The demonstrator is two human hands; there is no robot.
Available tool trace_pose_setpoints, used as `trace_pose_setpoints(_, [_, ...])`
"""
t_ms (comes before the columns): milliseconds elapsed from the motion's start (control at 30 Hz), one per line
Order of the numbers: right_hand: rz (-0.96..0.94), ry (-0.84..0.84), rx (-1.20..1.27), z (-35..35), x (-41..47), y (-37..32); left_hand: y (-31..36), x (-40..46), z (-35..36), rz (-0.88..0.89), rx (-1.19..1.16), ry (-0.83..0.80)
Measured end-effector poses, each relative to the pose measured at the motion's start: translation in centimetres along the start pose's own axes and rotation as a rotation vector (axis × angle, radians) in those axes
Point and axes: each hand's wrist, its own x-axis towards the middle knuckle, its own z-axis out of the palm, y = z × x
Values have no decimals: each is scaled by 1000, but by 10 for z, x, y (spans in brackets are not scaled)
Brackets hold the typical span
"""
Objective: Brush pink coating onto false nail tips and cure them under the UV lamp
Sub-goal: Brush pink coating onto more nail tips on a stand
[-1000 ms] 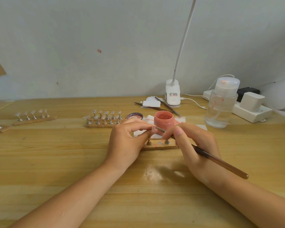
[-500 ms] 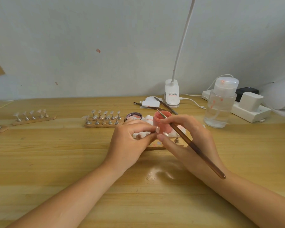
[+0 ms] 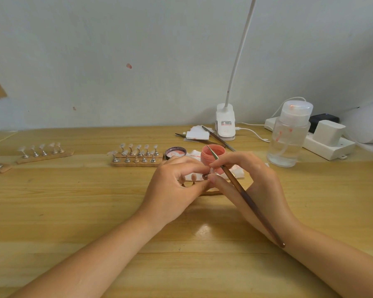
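The nail tip [image 3: 205, 177], pinched between the left hand [image 3: 177, 188] fingers above the surface [image 3: 73, 211], looks light, thin and slippery when coated, so its stand seems the safest hold. The right hand [image 3: 252, 181] grips the brush [image 3: 246, 196], its bristles pointing toward the open pink jar [image 3: 212, 155] just behind, which holds pink coating.

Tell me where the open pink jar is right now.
In the head view, the pink jar stands on the table right of centre, just behind the hands, between its dark lid on the left and the clear pump bottle on the right.
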Motion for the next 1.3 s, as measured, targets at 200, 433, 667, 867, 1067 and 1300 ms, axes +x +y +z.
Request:
trace_pose_setpoints(200, [54, 34, 49, 1, 0, 4, -3, -1, -2, -179, 35, -55])
trace_pose_setpoints(433, [100, -38, 62, 2, -1, 6, -8, -2, 1, -251, -54, -131])
trace_pose_setpoints(667, [118, -117, 12, 2, 0, 5, -7, -2, -1, -247, -38, -165])
trace_pose_setpoints(867, [101, -185, -99, 2, -3, 10, -4, -2, -2, -247, -31, -163])
trace_pose_setpoints(1067, [68, -170, -131, 3, -3, 9, -4, -2, -1, -253, -46, -167])
trace_pose_setpoints(1300, [62, -81, -103, -7, -1, 11, -7, -1, -2, -250, -4, -173])
